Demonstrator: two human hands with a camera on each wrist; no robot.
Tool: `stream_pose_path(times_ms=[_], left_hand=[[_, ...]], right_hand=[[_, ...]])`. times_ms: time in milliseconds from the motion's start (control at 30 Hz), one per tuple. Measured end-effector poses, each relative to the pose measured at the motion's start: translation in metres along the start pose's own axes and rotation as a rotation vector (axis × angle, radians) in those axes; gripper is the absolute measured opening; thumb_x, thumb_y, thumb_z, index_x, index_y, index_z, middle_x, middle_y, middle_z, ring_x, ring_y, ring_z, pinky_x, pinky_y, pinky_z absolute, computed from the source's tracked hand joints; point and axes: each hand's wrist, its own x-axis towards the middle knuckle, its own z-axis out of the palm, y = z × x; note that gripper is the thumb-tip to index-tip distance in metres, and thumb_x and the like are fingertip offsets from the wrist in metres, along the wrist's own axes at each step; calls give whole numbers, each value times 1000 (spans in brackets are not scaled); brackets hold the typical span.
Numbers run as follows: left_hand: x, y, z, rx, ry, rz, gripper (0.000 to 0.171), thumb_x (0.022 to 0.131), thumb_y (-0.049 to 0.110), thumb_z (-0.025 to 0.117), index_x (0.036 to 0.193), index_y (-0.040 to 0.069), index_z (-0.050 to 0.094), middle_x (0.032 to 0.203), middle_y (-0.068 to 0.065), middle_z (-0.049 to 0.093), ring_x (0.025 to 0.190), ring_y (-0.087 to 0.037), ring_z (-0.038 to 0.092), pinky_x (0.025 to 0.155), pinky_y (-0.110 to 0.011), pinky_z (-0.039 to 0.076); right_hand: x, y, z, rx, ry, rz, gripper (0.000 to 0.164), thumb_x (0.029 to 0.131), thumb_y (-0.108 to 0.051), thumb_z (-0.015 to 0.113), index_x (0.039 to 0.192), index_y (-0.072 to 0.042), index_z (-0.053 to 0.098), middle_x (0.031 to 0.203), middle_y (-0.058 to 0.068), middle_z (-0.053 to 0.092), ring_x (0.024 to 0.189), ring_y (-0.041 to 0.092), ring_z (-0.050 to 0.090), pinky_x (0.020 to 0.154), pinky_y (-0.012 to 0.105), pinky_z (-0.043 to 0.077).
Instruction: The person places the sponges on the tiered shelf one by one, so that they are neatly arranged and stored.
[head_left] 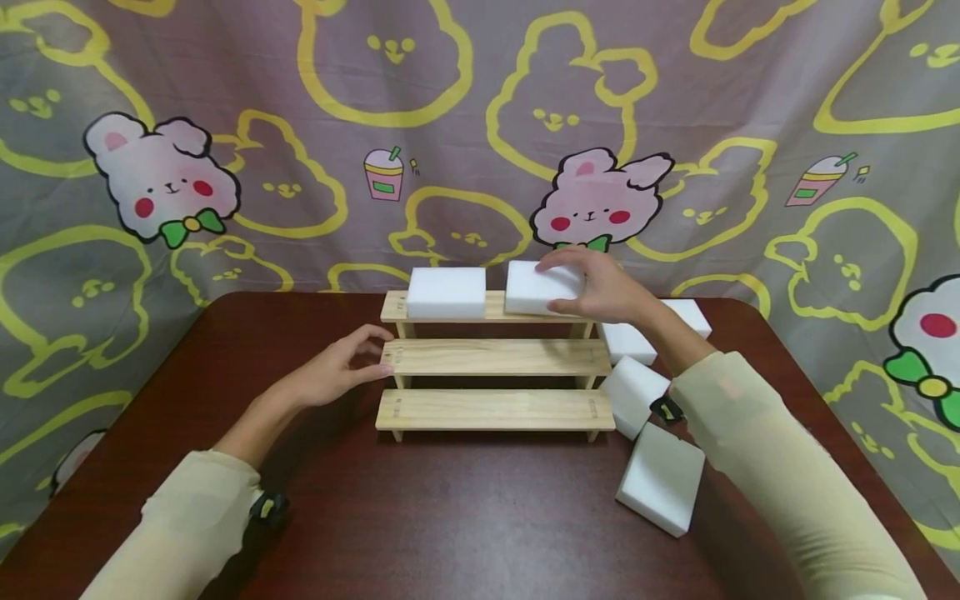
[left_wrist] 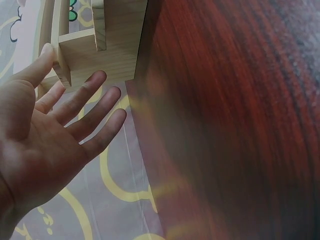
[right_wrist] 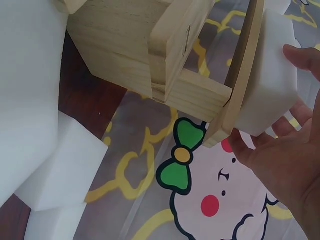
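Observation:
My right hand (head_left: 600, 287) grips a white foam block (head_left: 525, 287) at the right end of the top step of a three-step wooden shelf (head_left: 495, 408). In the right wrist view the thumb presses one face of the block (right_wrist: 272, 75) and the fingers reach round its far side. Another white foam block (head_left: 447, 293) lies flat on the left part of that top step. At the left end of the middle step, my left hand (head_left: 333, 367) holds the board between thumb and index finger; its other fingers (left_wrist: 102, 112) extend loosely, clear of the wood.
Several more white foam blocks (head_left: 662, 479) lie on the dark red table (head_left: 465, 517) to the right of the shelf, under and beside my right forearm. A cartoon-patterned curtain (head_left: 465, 125) hangs just behind the table's back edge.

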Motion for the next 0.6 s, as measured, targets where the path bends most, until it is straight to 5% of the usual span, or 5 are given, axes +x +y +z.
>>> stream_pose_path(times_ms=[600], left_hand=[[0, 0, -1, 6, 1, 3, 43, 105, 12, 64, 140, -3, 44, 126, -23, 66, 121, -39, 61, 92, -50, 50]], right_hand=[[1, 0, 3, 43, -40, -47, 47, 82, -8, 82, 127, -2, 69, 136, 18, 64, 132, 36, 53, 110, 55, 37]])
